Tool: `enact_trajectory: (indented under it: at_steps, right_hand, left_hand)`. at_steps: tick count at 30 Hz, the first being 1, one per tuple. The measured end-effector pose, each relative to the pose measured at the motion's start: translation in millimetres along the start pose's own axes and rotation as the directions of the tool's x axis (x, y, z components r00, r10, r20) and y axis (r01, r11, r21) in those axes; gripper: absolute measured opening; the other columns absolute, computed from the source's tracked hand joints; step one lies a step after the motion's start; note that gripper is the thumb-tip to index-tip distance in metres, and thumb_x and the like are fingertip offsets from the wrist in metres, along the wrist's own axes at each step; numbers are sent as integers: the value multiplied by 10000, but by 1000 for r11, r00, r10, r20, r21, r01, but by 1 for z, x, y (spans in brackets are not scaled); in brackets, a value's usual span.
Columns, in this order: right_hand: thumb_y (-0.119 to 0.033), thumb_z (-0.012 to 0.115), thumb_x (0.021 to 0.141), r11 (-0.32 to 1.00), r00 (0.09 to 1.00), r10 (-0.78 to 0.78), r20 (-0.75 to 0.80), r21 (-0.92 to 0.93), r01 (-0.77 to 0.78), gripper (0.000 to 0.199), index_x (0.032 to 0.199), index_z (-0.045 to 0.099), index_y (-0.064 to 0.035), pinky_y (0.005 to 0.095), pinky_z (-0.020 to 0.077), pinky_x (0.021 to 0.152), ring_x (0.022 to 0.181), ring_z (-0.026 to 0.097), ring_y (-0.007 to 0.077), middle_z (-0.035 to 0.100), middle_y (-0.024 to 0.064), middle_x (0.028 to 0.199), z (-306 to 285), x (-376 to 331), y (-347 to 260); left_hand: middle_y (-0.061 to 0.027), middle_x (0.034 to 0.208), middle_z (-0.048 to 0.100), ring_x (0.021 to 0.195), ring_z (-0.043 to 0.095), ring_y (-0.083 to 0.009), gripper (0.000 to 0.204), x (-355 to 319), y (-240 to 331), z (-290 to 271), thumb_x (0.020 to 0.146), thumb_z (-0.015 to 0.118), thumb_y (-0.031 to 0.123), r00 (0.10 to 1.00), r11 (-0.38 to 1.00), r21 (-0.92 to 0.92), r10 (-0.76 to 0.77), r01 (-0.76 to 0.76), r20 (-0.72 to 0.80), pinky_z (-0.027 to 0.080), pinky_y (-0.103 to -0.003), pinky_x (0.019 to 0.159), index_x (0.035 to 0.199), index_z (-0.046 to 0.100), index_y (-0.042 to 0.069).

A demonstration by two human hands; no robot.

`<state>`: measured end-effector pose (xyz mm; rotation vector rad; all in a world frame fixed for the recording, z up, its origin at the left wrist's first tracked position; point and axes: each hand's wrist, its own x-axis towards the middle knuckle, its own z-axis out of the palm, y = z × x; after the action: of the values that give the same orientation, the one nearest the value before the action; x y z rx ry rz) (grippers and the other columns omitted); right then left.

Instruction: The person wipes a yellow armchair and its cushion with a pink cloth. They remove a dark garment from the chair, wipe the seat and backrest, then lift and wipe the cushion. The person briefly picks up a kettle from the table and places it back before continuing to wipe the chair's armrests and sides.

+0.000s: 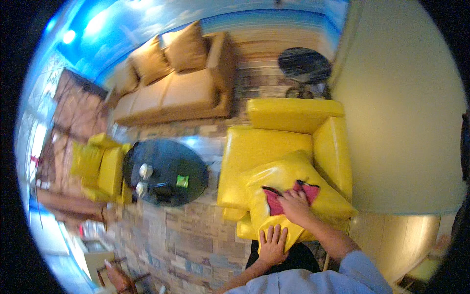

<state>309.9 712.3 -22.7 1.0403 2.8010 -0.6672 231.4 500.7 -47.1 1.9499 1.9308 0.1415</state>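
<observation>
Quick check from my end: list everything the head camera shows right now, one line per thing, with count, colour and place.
cushion: one, yellow, glossy, held over the armchair seat
cloth: one, red-pink, on the cushion under the right hand
armchair: one, yellow, centre right
sofa: one, tan, upper centre, with three tan pillows
round table: one, dark glass top, left of the armchair, with small items on it
second armchair: one, yellow, far left
small round table: one, dark, behind the armchair
left hand: flat on the cushion's lower edge
right hand: pressing the cloth
</observation>
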Motion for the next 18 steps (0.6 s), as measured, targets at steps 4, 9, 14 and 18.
enact_trajectory:
  at_steps: [4, 9, 14, 18]
  right_hand:
    - [-174, 565, 930, 994, 966, -63, -250, -106, 37, 275, 1164, 690, -102, 549, 391, 1043, 1264, 534, 333, 646, 93, 1231, -5, -102, -1]
    - [-202, 595, 936, 998, 961, 65, -270, 28, -60, 327, 1229, 659, -71, 554, 425, 1048, 1272, 523, 388, 616, 156, 1302, 46, -189, -8]
    - [-198, 541, 993, 519, 831, 556, -2, 782, -346, 376, 1294, 592, 21, 493, 449, 1040, 1171, 581, 418, 627, 238, 1245, 146, -258, 64]
    - [-252, 545, 1021, 415, 756, 652, -61, 863, -288, 425, 1327, 570, 42, 468, 445, 1048, 1169, 588, 381, 629, 233, 1259, 156, -265, 106]
  left_hand:
    - [-195, 1616, 374, 1466, 373, -418, 927, 5, 1, -4, 732, 800, 418, 999, 999, 32, 33, -33, 6, 255, -691, 1169, 1516, 439, 81]
    - [-187, 1598, 402, 1467, 383, -407, 774, -8, 0, 8, 839, 708, 341, 995, 998, 55, 10, -5, -95, 279, -673, 1165, 1517, 442, 80]
    - [-186, 1574, 417, 1429, 416, -405, 747, 9, 13, 10, 884, 661, 258, 985, 994, 102, -27, 45, -171, 349, -678, 1106, 1559, 379, 109]
    - [-166, 1561, 430, 1416, 428, -403, 756, 19, 8, -4, 868, 678, 199, 990, 999, 43, -25, 31, -140, 385, -650, 1089, 1558, 379, 124]
